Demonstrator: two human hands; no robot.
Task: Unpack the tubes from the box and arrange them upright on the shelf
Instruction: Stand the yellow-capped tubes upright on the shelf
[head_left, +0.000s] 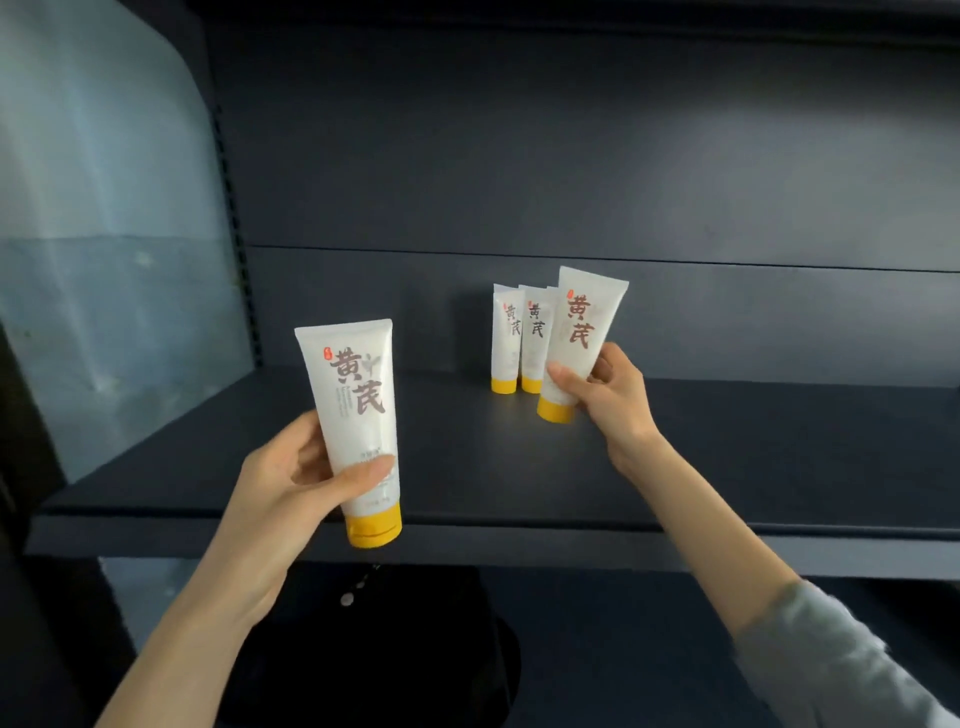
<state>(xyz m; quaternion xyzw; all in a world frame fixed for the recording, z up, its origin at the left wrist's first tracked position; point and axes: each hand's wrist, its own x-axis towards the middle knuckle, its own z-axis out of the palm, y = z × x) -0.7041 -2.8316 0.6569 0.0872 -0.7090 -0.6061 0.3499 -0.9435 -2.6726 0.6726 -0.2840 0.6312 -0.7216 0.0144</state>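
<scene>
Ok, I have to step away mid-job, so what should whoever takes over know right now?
Left hand grips the near tube, cap down, held before the shelf.
Right hand grips the tilted tube, its cap at shelf level; contact unclear.
Done: left standing tube and right standing tube upright on their caps.
Left: stand both held tubes; the box is out of view.

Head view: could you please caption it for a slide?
Right hand holds a white yellow-capped tube beside two standing on the dark shelf; left hand holds another.
</scene>
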